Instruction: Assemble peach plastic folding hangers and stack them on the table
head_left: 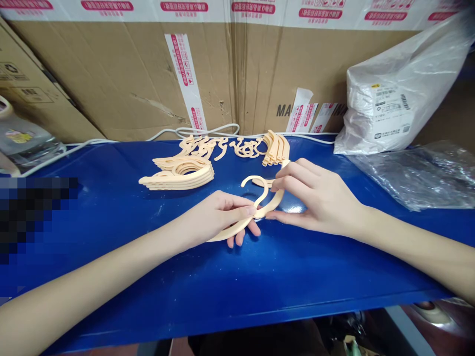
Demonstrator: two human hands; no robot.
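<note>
A small peach plastic hanger [260,197] lies at the middle of the blue table [260,277], held by both hands. My left hand [218,216] is closed on its left arm, just below the hook. On its right arm my right hand [315,198] pinches with thumb and fingers. The hook curls up between the two hands. Behind them sit a stack of finished hangers [180,174], loose hook pieces [241,147] and a bundle of hanger arms [276,147].
Large cardboard boxes [208,69] wall off the back of the table. A white plastic bag with a label [393,109] and a clear crumpled bag [423,173] lie at the right. White cables [208,131] run along the back edge. A clear container [22,141] stands far left.
</note>
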